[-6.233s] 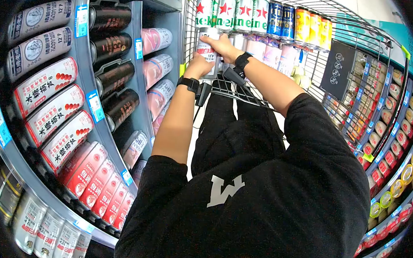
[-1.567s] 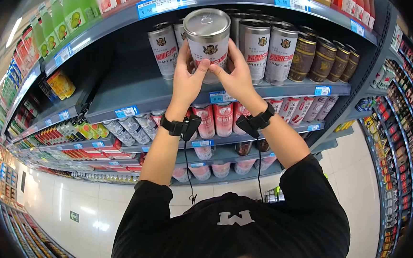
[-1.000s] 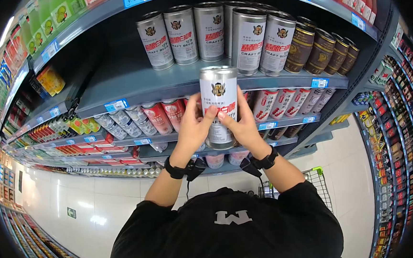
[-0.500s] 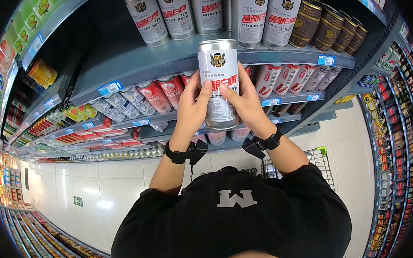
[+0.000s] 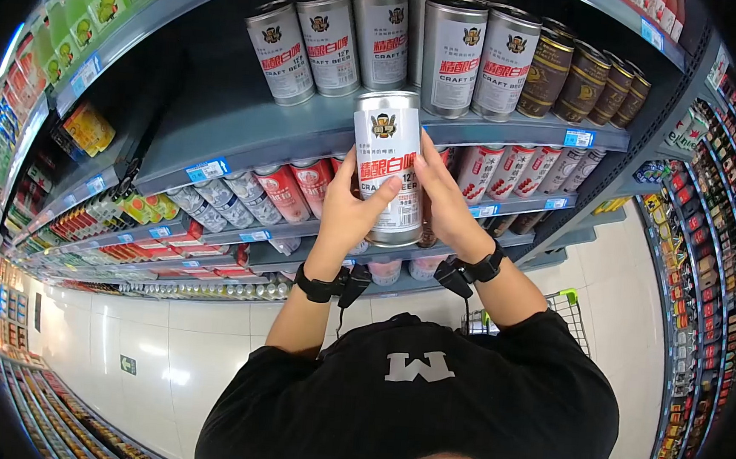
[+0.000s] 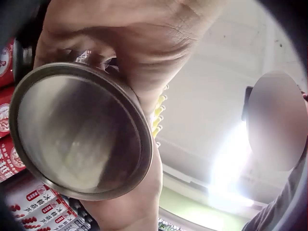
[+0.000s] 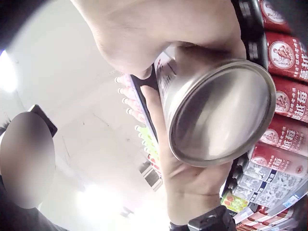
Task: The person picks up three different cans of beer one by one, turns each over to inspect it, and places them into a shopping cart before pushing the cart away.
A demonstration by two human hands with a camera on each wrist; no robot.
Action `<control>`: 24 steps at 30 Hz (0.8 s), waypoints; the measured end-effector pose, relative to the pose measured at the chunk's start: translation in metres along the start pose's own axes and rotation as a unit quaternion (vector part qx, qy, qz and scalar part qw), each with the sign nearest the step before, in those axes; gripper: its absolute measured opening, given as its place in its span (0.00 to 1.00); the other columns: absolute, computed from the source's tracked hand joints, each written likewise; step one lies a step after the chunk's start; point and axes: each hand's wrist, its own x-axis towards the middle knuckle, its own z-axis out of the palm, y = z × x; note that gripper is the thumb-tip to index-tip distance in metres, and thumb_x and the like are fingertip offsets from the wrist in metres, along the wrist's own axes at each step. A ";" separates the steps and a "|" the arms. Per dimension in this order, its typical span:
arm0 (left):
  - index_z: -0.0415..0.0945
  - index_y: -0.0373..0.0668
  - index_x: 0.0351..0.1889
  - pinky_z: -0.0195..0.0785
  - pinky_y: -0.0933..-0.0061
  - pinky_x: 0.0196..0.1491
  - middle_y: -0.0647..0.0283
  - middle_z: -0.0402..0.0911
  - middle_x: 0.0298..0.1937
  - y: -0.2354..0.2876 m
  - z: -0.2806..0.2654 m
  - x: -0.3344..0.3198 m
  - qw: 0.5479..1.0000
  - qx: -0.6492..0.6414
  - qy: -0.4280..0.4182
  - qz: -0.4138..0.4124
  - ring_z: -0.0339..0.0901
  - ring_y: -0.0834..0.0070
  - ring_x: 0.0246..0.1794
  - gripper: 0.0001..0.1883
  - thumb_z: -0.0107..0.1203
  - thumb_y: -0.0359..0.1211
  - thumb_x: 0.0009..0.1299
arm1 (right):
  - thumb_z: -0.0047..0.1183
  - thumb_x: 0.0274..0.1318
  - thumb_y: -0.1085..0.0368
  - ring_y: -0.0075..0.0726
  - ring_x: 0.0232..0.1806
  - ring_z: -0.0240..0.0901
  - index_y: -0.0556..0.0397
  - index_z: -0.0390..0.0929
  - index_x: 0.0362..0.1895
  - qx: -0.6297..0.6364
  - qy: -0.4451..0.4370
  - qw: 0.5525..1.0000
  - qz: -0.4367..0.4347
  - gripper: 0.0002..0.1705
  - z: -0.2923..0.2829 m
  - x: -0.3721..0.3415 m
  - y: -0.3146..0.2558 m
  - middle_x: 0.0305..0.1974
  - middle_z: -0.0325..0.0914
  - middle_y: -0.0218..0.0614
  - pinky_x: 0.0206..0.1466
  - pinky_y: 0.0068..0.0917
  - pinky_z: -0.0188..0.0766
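Observation:
In the head view a tall silver beer can with a white label and red lettering stands upright between my hands, in front of the shelf. My left hand grips its left side, thumb laid across the label. Along the right side my right hand holds it, its thumb off the middle of the label. Both wrist views look up at the can's round metal bottom, the left wrist view showing the can base and the right wrist view the same base. The fingers behind the can are mostly hidden.
Matching silver cans line the shelf behind, beside dark brown cans. Red cans fill the shelf below. A shopping cart stands by the right arm, over a pale tiled floor.
First the hands held a can at the cart, then one up by the shelf. That can has since come down and back toward the body. The right thumb has slid off the label's front.

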 end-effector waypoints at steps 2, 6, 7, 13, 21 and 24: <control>0.64 0.34 0.64 0.71 0.73 0.52 0.58 0.79 0.52 0.002 -0.003 -0.001 0.998 -0.053 0.000 -0.031 0.77 0.75 0.50 0.33 0.64 0.39 0.65 | 0.41 0.71 0.54 0.29 0.65 0.58 0.53 0.38 0.77 0.104 -0.047 0.992 0.053 0.40 -0.006 0.001 -0.004 0.66 0.59 0.39 0.67 0.30 0.56; 0.71 0.33 0.56 0.72 0.77 0.49 0.61 0.81 0.47 0.004 -0.007 -0.006 0.976 -0.195 -0.009 -0.096 0.78 0.77 0.46 0.23 0.52 0.42 0.73 | 0.44 0.69 0.48 0.23 0.50 0.66 0.50 0.50 0.74 0.164 -0.059 0.979 0.106 0.37 -0.019 0.008 -0.003 0.54 0.70 0.30 0.47 0.22 0.61; 0.71 0.34 0.56 0.72 0.77 0.49 0.62 0.81 0.46 0.007 -0.007 -0.008 0.958 -0.251 -0.045 -0.129 0.79 0.77 0.45 0.24 0.51 0.44 0.73 | 0.44 0.68 0.45 0.26 0.52 0.69 0.53 0.59 0.69 0.170 -0.100 0.976 0.095 0.34 -0.021 0.009 -0.003 0.52 0.73 0.32 0.52 0.26 0.64; 0.41 0.39 0.74 0.57 0.70 0.67 0.51 0.54 0.73 -0.006 0.007 -0.013 0.959 -0.252 -0.090 -0.097 0.57 0.67 0.71 0.39 0.44 0.52 0.75 | 0.44 0.66 0.41 0.32 0.55 0.73 0.57 0.68 0.60 0.208 -0.050 0.960 0.180 0.34 -0.020 0.001 -0.004 0.54 0.75 0.40 0.59 0.34 0.69; 0.29 0.38 0.76 0.38 0.66 0.74 0.47 0.41 0.77 -0.016 0.005 -0.011 0.970 -0.180 -0.142 -0.084 0.42 0.62 0.77 0.40 0.36 0.51 0.78 | 0.49 0.65 0.48 0.28 0.47 0.75 0.58 0.68 0.58 0.127 0.012 0.987 0.102 0.28 -0.014 0.000 -0.010 0.48 0.76 0.39 0.51 0.28 0.73; 0.37 0.36 0.76 0.48 0.67 0.71 0.49 0.51 0.74 -0.003 0.003 -0.019 0.994 0.015 -0.107 -0.022 0.53 0.63 0.73 0.38 0.38 0.48 0.78 | 0.56 0.61 0.58 0.25 0.49 0.72 0.59 0.67 0.57 0.022 0.064 0.997 -0.048 0.26 -0.009 0.006 -0.007 0.48 0.76 0.36 0.54 0.26 0.69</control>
